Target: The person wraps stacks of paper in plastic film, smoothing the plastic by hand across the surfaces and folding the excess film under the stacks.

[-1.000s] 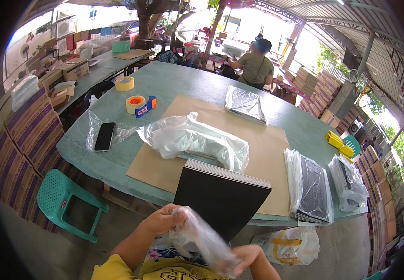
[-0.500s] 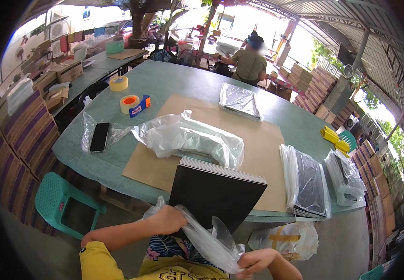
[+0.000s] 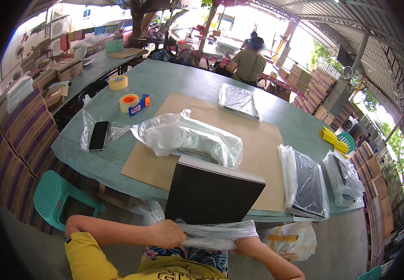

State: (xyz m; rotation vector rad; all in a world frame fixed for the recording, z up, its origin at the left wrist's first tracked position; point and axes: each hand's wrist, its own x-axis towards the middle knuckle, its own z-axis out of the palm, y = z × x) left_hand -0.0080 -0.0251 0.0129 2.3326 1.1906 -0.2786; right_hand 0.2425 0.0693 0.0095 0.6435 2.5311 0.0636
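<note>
A stack of black boards [image 3: 215, 193] stands tilted at the table's near edge, its pale layered edge along the top. Across its lower end runs a gathered clear plastic bag [image 3: 220, 231]. My left hand [image 3: 168, 233] is closed on the bag's left side, and my right hand [image 3: 247, 245] grips its right side; the fingertips of the right are partly hidden. Just beyond the boards, a crumpled clear plastic wrap [image 3: 188, 140] lies on a brown cardboard sheet [image 3: 150, 170].
On the green table [image 3: 160, 79] are tape rolls [image 3: 128, 102], a phone [image 3: 99, 136], and plastic-wrapped black packs [image 3: 304, 179]. A green stool [image 3: 55, 196] stands at left, near stacked cartons [image 3: 27, 135]. A taped plastic bundle [image 3: 293, 240] sits below the table's right front. Another person [image 3: 249, 63] sits beyond.
My right hand has moved up toward the boards, drawing the plastic bag level across their lower end. My left hand has shifted slightly down, still holding the bag.
</note>
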